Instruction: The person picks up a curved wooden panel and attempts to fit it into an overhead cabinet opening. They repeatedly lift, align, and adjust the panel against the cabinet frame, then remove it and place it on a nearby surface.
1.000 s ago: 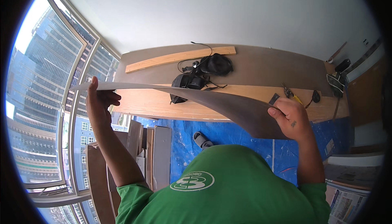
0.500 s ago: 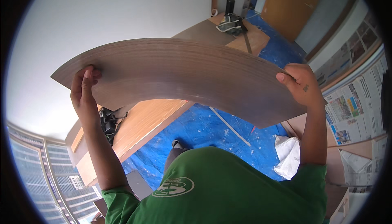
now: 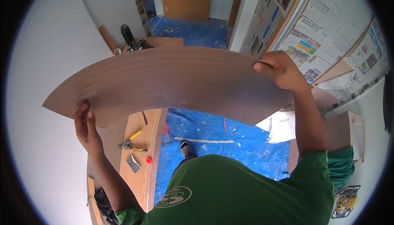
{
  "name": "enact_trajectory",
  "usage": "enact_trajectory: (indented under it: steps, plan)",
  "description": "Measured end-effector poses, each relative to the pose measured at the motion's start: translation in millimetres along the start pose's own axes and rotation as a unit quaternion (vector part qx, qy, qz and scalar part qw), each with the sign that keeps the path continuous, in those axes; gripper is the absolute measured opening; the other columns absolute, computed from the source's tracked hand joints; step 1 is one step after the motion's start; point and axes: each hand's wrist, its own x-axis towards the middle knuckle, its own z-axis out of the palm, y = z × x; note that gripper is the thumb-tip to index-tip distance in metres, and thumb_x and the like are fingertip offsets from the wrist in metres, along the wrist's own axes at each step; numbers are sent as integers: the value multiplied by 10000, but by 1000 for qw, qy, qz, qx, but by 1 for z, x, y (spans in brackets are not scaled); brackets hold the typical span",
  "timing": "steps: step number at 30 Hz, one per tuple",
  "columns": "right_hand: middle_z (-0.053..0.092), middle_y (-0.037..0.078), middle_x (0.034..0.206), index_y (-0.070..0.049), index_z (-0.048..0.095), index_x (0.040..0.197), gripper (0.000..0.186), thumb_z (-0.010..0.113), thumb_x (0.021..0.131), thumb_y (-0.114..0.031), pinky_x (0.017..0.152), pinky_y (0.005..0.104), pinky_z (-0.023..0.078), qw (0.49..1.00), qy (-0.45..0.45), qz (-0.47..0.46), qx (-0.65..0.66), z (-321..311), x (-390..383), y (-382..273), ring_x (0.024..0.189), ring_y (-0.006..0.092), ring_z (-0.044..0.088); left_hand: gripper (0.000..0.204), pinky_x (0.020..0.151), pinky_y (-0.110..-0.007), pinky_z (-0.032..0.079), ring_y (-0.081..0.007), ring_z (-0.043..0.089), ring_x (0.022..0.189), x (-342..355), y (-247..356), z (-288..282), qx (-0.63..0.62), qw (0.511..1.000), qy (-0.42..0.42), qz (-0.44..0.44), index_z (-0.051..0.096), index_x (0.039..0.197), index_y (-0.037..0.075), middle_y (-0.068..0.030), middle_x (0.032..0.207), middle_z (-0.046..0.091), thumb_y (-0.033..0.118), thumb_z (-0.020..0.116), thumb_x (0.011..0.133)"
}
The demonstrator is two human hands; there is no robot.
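A long brown wood-grain sheet spans the space in front of me, looking bowed, with both of my hands on it. My right hand grips the far edge near the right end, its thumb on the near face and the other fingers out of sight behind. At the left end, my left hand holds the sheet low down, thumb and fingertips against the near face. Below it, yellow-handled pliers or snips, a grey block and a red cap lie on a wooden bench.
Blue sheeting covers the floor, with a white strip on it. A white bag lies to the right, near a newspaper-covered surface. A black bottle stands beyond the sheet. A white wall rises close on the left.
My view has turned to the right, bringing the door toward the middle and the bench tools into sight. The sheet stays in both hands; its left end sits lower.
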Motion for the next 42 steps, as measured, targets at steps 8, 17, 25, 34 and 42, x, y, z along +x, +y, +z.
enact_trajectory:
  steps: [8,17,25,34,42]
  plan:
    - [503,170,595,14,547,650,394,615,883,-296,564,404,384,995,7,93,-33,-13,57,48,564,314,510,442,1077,-373,316,-233,421,1286,114,-60,127,-85,993,-81,-34,477,1317,-5,-139,1355,485,211,575,944]
    - [468,194,591,25,512,618,386,649,856,-246,557,401,377,973,110,200,31,23,88,168,555,316,480,326,1026,-364,378,-243,514,1196,171,-73,309,-57,980,-175,76,535,1227,8,-116,1310,540,100,587,919]
    - [397,169,555,36,447,622,393,617,892,-193,506,379,320,940,145,292,101,45,169,286,513,224,343,238,851,-271,453,-136,590,953,183,-115,420,-50,971,-202,-115,642,1017,-1,-82,1035,675,197,514,987]
    - [446,200,588,29,480,674,365,602,907,-223,519,397,336,948,129,288,33,66,336,387,528,335,393,184,843,-301,473,-172,630,946,235,-175,579,-79,951,-264,-141,645,900,-23,-121,984,693,159,620,914]
    - [531,197,683,4,535,698,329,590,905,-246,583,455,403,949,115,264,-129,69,489,464,653,408,527,191,790,-295,488,-174,641,912,341,-237,732,-111,875,-437,-175,679,996,22,-96,957,693,190,639,913]
